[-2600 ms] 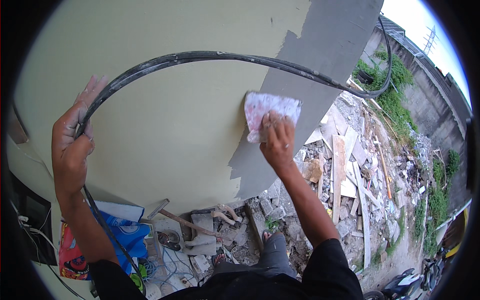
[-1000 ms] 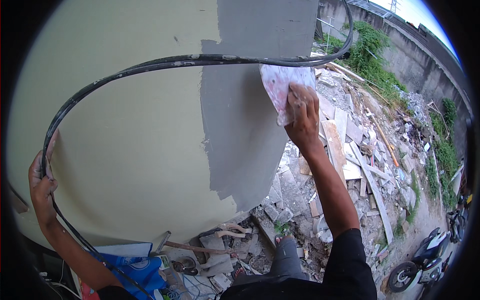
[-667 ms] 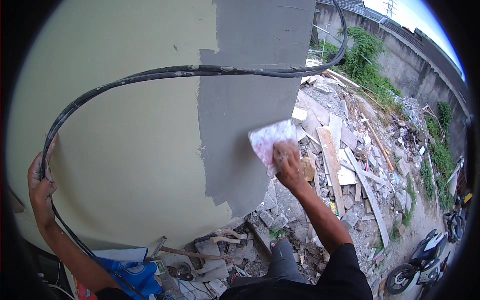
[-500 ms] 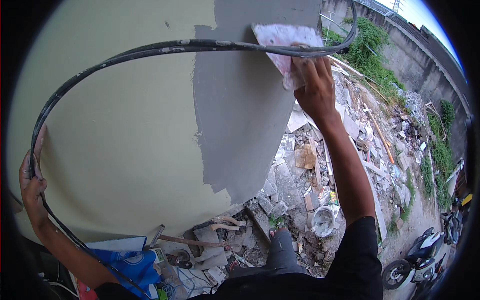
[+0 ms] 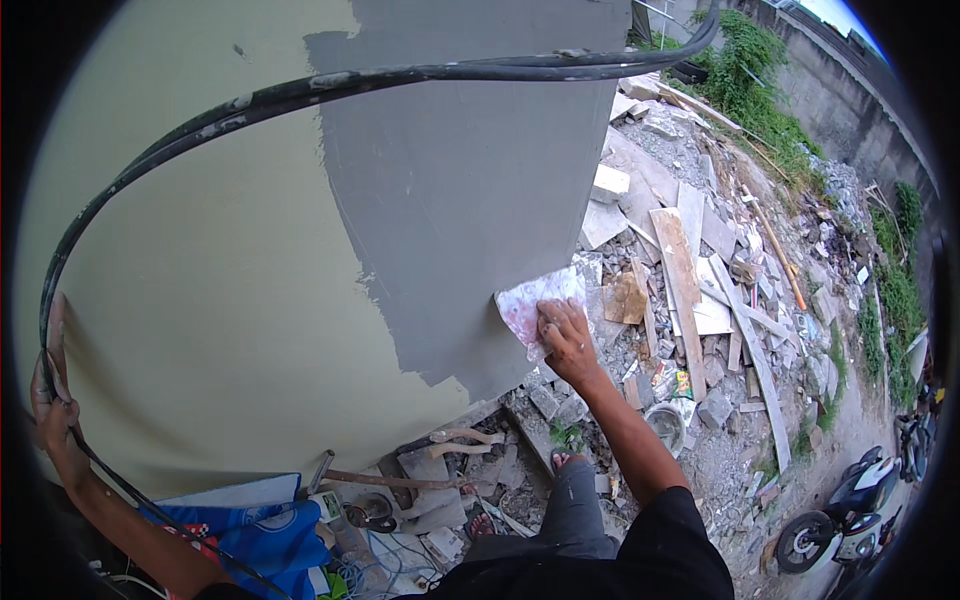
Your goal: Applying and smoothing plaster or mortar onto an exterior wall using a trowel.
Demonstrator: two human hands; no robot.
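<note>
Right hand [image 5: 565, 335] presses trowel [image 5: 532, 307] flat on wall [image 5: 200, 280], blade upper-left; left hand [image 5: 48, 400] clasps cable [image 5: 300, 90].

— How many hands have I got up here?
— Two: my left hand [image 5: 50, 400] and my right hand [image 5: 565, 335].
— And what else can I count?
— One cable [image 5: 300, 92], one trowel [image 5: 535, 305], one wall [image 5: 200, 290], one bucket [image 5: 665, 425], one motorbike [image 5: 840, 510] below.

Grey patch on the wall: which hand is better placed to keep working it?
Right. The right hand already presses the pink-stained pad against the grey patch at its lower edge. The left hand grips the black cable, far off on the pale-green area.
</note>
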